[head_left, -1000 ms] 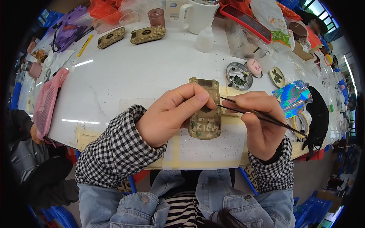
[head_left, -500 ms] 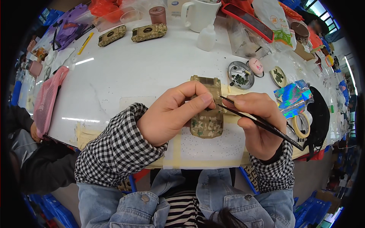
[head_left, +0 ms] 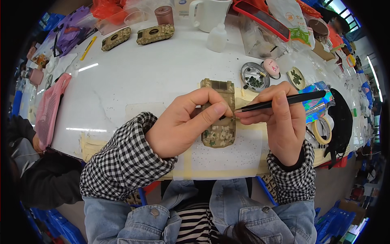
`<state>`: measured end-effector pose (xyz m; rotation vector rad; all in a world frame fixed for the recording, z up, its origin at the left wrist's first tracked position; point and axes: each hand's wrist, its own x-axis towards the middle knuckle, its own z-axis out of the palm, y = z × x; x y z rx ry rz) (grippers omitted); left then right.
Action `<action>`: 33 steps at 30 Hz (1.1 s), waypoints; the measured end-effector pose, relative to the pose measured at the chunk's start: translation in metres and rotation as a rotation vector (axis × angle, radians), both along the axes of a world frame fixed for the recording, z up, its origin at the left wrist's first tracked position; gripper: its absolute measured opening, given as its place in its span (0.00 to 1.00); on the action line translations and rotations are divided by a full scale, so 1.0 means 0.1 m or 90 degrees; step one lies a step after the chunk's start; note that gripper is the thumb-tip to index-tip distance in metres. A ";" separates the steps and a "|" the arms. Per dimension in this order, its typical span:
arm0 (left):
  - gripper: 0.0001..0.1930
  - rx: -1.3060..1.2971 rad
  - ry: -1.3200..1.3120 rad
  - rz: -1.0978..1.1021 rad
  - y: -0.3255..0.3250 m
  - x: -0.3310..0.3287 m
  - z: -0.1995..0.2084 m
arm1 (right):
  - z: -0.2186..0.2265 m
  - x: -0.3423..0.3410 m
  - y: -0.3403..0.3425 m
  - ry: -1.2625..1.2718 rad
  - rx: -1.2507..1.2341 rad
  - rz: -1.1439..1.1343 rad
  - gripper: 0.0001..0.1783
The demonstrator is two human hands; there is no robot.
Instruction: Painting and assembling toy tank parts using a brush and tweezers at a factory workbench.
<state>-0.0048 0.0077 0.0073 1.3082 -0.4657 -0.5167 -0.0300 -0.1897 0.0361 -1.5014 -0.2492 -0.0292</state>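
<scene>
A camouflage-patterned model tank hull (head_left: 218, 136) lies lengthwise on the table in front of me. Above its middle, my left hand (head_left: 185, 122) has thumb and forefinger pinched together, a small dark bit showing just under the fingertips; what it is, I cannot make out. My right hand (head_left: 287, 122) grips black tweezers (head_left: 290, 100) between thumb and fingers. Their fine tips point left and end right at the left fingertips, over the hull's right edge. Both hands partly cover the hull's middle.
A round clear dish (head_left: 255, 77) of small dark green parts and an oval dish (head_left: 296, 78) of green pieces sit beyond my right hand. Near them are a tape roll (head_left: 322, 131) and iridescent packet (head_left: 315, 106). Two camouflage tank pieces (head_left: 155, 34) and a white bottle (head_left: 217, 38) stand farther back.
My right hand has turned, so the tweezers' back end swings up from lower right to nearly level. The tips stay by the left fingers. The left hand keeps its pinch.
</scene>
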 end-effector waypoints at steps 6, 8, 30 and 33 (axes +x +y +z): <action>0.11 0.019 -0.036 -0.012 0.00 0.00 -0.02 | -0.03 0.02 -0.03 0.008 0.028 0.038 0.14; 0.11 0.023 -0.049 -0.009 0.00 -0.01 -0.03 | -0.03 0.02 -0.02 0.012 0.024 0.041 0.14; 0.09 0.041 -0.064 0.002 0.00 -0.01 -0.05 | -0.01 0.02 -0.01 0.033 0.021 0.045 0.14; 0.12 0.067 -0.039 -0.023 0.02 -0.01 0.00 | -0.02 0.02 -0.02 0.031 0.021 0.045 0.14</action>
